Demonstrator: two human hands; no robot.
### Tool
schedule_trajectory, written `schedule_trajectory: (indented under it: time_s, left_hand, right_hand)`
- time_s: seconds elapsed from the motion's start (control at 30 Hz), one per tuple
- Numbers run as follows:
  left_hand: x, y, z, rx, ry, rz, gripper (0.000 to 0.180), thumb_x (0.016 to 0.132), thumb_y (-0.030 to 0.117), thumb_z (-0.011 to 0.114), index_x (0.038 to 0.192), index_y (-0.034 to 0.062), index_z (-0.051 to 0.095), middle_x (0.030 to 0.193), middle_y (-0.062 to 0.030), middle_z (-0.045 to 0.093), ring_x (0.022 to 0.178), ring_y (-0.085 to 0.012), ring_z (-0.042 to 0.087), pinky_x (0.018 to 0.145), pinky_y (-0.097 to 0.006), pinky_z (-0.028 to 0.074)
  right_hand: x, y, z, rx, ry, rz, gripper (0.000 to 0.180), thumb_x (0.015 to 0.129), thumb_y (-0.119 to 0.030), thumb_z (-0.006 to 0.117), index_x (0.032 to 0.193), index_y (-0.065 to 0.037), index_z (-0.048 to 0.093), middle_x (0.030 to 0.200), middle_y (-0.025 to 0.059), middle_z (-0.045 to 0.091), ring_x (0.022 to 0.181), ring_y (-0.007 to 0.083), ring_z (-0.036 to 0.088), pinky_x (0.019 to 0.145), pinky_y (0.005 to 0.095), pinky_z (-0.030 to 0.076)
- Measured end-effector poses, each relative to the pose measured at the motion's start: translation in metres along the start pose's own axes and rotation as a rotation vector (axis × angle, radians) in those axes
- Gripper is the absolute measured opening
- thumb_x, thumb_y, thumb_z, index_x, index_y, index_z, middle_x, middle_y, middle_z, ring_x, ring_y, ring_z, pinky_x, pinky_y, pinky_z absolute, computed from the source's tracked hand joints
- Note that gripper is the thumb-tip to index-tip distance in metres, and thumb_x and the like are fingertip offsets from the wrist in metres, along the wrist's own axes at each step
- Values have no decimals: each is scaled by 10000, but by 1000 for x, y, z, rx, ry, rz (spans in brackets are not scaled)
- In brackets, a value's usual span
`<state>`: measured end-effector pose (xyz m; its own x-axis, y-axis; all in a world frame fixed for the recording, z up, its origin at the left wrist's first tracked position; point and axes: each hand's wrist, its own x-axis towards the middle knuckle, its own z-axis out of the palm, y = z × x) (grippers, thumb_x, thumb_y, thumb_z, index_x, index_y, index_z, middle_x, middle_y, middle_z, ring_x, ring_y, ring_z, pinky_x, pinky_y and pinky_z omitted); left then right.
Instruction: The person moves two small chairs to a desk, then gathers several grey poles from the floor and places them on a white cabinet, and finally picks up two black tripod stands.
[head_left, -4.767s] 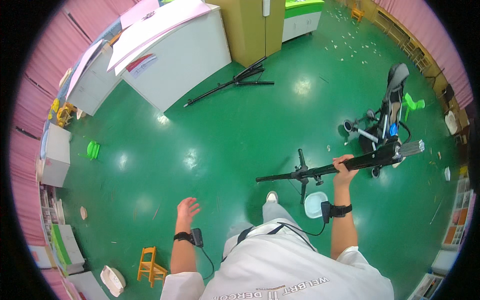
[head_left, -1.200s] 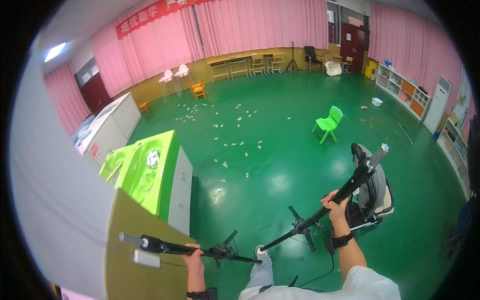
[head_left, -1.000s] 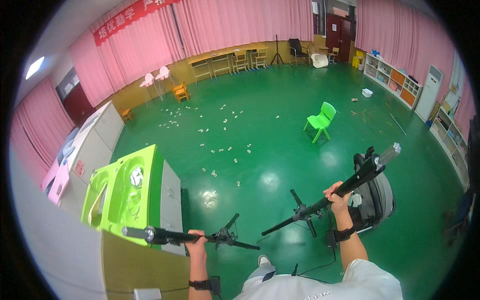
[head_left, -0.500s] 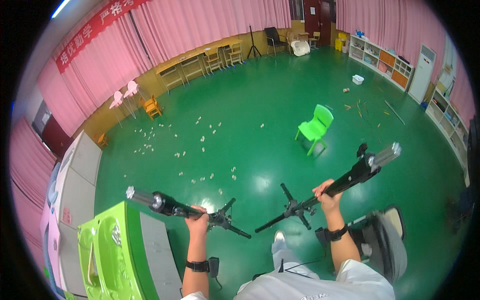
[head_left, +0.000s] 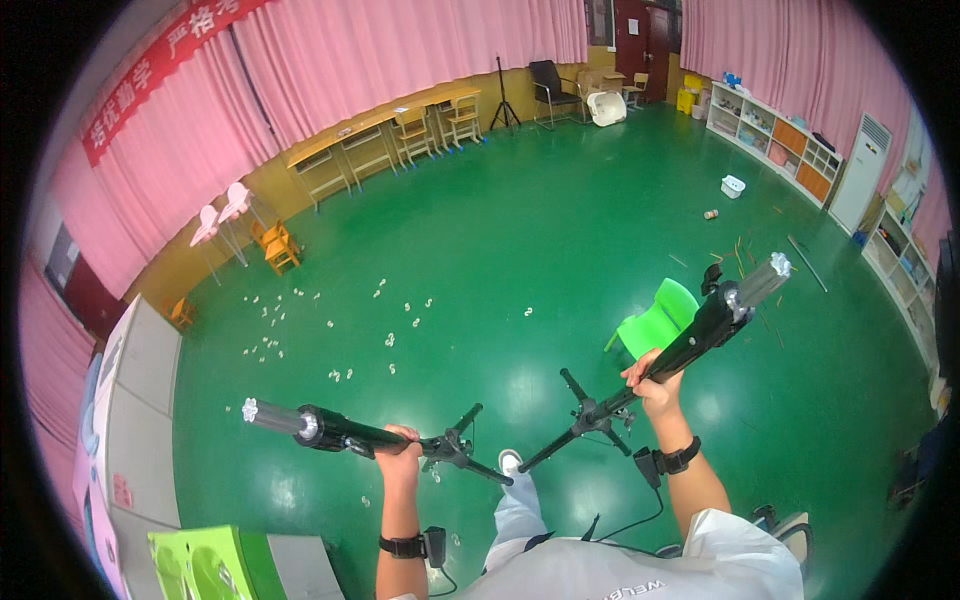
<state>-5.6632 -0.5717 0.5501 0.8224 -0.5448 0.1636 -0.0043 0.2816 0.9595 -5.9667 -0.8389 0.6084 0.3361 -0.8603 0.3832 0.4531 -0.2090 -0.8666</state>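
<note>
My left hand (head_left: 399, 458) is wrapped round the black pole of a tripod stand (head_left: 345, 432). The pole tilts leftward, with a silver ribbed tube at its far end and spread black legs at its near end. A second, matching tripod stand (head_left: 708, 338) is gripped by my right hand (head_left: 655, 385), its silver end pointing up and right. The two sets of legs are close together in front of my body, above the floor. Each wrist wears a black strap with a small box and cable. Just beyond the right hand stands a bright green chair (head_left: 655, 325), partly hidden by the stand.
Small pale pieces (head_left: 390, 340) lie scattered over the green floor to the left. A green-topped unit (head_left: 205, 565) and grey cabinets (head_left: 145, 430) line the left. Desks (head_left: 370, 140) stand along the far wall. Thin sticks, a rod (head_left: 808, 265) and a white basket (head_left: 733, 187) lie to the right.
I have moved forward with both stands still in my hands. The green chair is now nearer and partly behind the right stand; the green-topped unit has slipped toward the lower edge.
</note>
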Motion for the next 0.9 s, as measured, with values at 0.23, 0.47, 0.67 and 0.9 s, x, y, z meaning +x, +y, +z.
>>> schedule_trajectory:
  time_s: [0.23, 0.47, 0.67, 0.9]
  left_hand:
    - [231, -79, 82, 10, -83, -53, 289, 536, -183, 464, 710, 47, 450, 715, -62, 503, 697, -168, 520, 674, -290, 446]
    - [456, -116, 170, 252, -257, 37, 229, 601, -131, 496, 734, 55, 491, 750, -55, 530, 691, -154, 514, 665, -284, 444]
    - [635, -182, 224, 240, -231, 66, 240, 586, -130, 499, 740, 54, 478, 760, -64, 519, 705, -168, 515, 678, -288, 445]
    - [798, -205, 282, 215, -57, 87, 291, 506, -158, 451, 712, 47, 457, 727, -65, 519, 738, -198, 518, 733, -315, 436]
  right_hand:
    - [207, 105, 19, 14, 61, -81, 184, 524, 17, 500, 702, -23, 474, 583, 52, 505, 536, 172, 519, 649, 353, 503]
    - [413, 187, 35, 15, 109, -106, 190, 536, 4, 546, 713, -19, 478, 608, 57, 513, 555, 179, 530, 660, 360, 498]
    - [574, 292, 19, 23, 214, -81, 181, 509, -9, 509, 687, -18, 478, 569, 64, 507, 520, 177, 518, 628, 349, 498]
    - [783, 384, 32, -54, 171, 8, 148, 550, -22, 536, 693, -9, 500, 572, 48, 519, 529, 165, 534, 617, 333, 500]
